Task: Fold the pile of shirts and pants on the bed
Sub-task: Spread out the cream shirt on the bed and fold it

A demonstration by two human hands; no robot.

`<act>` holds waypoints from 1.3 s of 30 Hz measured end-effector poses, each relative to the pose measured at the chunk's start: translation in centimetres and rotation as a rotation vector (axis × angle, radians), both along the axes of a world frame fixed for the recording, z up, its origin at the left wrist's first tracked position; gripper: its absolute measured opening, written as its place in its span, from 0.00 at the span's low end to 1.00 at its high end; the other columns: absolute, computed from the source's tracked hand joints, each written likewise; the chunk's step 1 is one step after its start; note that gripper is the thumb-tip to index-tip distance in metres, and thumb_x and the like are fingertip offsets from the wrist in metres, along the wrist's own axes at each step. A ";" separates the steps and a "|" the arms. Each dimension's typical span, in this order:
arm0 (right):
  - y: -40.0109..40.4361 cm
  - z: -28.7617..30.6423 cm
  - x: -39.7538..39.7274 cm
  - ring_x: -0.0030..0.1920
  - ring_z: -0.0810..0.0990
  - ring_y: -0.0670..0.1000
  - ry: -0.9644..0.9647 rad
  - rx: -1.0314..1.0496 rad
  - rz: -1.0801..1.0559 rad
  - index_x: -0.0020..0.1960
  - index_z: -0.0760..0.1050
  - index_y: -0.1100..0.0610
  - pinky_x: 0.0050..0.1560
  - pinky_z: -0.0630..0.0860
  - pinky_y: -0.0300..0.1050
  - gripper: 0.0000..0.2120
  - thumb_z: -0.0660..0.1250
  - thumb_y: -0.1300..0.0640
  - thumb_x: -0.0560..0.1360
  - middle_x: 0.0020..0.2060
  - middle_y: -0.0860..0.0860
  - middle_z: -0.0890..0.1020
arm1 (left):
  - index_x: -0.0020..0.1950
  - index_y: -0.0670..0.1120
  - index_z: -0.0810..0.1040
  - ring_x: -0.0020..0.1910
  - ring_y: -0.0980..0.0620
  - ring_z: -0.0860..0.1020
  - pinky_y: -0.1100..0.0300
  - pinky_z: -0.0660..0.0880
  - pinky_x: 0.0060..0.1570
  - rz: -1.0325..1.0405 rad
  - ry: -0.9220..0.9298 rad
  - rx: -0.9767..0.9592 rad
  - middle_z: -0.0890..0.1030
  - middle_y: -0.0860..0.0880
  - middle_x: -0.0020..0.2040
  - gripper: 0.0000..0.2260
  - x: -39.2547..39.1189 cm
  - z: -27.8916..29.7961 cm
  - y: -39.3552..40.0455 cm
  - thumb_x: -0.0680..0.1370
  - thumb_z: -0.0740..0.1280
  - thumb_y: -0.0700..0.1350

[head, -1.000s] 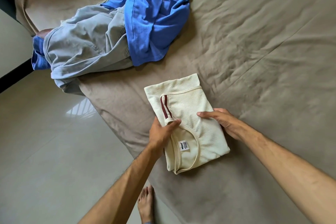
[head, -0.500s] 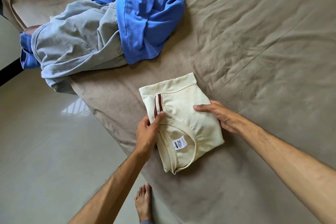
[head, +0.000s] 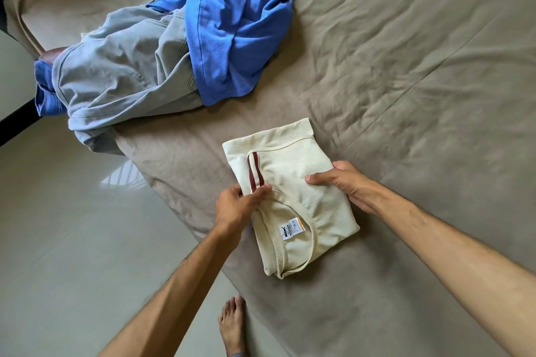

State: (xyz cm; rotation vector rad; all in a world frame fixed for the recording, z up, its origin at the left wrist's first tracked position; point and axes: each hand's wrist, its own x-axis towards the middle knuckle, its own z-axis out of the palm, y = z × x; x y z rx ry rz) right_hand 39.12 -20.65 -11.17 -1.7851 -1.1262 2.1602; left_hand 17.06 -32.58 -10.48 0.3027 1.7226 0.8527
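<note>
A folded cream shirt (head: 293, 180) with a maroon-striped sleeve and a white neck label lies near the bed's left edge. My left hand (head: 236, 206) pinches its left edge by the striped sleeve, thumb on top. My right hand (head: 345, 182) grips its right edge, thumb on top and fingers tucked under the fold. Further back on the bed lies an unfolded pile: a blue shirt (head: 240, 35) with yellow print draped over light grey pants (head: 121, 72), with some blue denim (head: 46, 93) sticking out at the pile's left end.
The bed (head: 420, 72) is covered by a wrinkled tan sheet. Glossy tiled floor (head: 72, 226) runs along its left side, where my bare foot (head: 232, 324) stands close to the edge. A pale wall and dark skirting sit at the far left.
Both hands have shifted slightly up the folded cream shirt. The right hand went from lying flat on top to gripping the right edge; the left keeps its pinch near the stripe.
</note>
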 end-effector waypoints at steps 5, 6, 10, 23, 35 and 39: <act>-1.7 5.7 3.0 0.56 0.86 0.58 0.089 0.150 -0.007 0.57 0.84 0.64 0.57 0.81 0.47 0.15 0.78 0.62 0.71 0.52 0.58 0.88 | 0.59 0.47 0.85 0.52 0.53 0.87 0.64 0.82 0.48 -0.115 -0.061 0.179 0.89 0.50 0.52 0.10 -0.7 6.2 -0.9 0.78 0.75 0.46; -2.3 6.9 3.9 0.56 0.86 0.57 0.089 0.187 -0.006 0.56 0.85 0.63 0.59 0.80 0.48 0.15 0.78 0.62 0.70 0.52 0.58 0.88 | 0.61 0.47 0.85 0.53 0.54 0.87 0.64 0.82 0.50 -0.152 -0.050 0.214 0.88 0.51 0.53 0.12 -0.8 7.4 -1.5 0.79 0.75 0.46; -5.9 10.0 7.7 0.53 0.87 0.50 0.003 0.347 0.135 0.50 0.88 0.55 0.59 0.79 0.47 0.14 0.82 0.57 0.65 0.48 0.53 0.89 | 0.63 0.52 0.85 0.58 0.53 0.85 0.53 0.81 0.59 -0.294 -0.002 0.274 0.88 0.53 0.56 0.15 0.1 10.1 -5.8 0.76 0.77 0.48; -18.9 10.1 12.7 0.81 0.61 0.56 -0.259 0.960 0.327 0.39 0.86 0.49 0.76 0.63 0.46 0.04 0.79 0.52 0.65 0.76 0.48 0.73 | 0.34 0.50 0.85 0.71 0.40 0.72 0.59 0.66 0.69 -0.568 0.835 0.624 0.78 0.46 0.70 0.12 4.6 6.7 -18.2 0.64 0.80 0.57; -8.6 4.7 6.1 0.49 0.85 0.53 -0.134 0.110 -0.273 0.56 0.84 0.60 0.55 0.77 0.50 0.20 0.72 0.44 0.76 0.49 0.56 0.88 | 0.52 0.40 0.85 0.42 0.51 0.81 0.58 0.75 0.41 -0.111 -0.058 0.030 0.85 0.48 0.42 0.25 2.9 2.2 -4.1 0.84 0.63 0.61; -6.6 -0.5 6.0 0.53 0.86 0.55 -0.159 0.031 -0.210 0.57 0.84 0.56 0.53 0.80 0.47 0.16 0.74 0.49 0.73 0.51 0.53 0.88 | 0.60 0.56 0.85 0.54 0.45 0.85 0.46 0.82 0.55 -0.179 -0.118 -0.134 0.88 0.50 0.52 0.26 2.3 -2.9 -2.6 0.80 0.57 0.71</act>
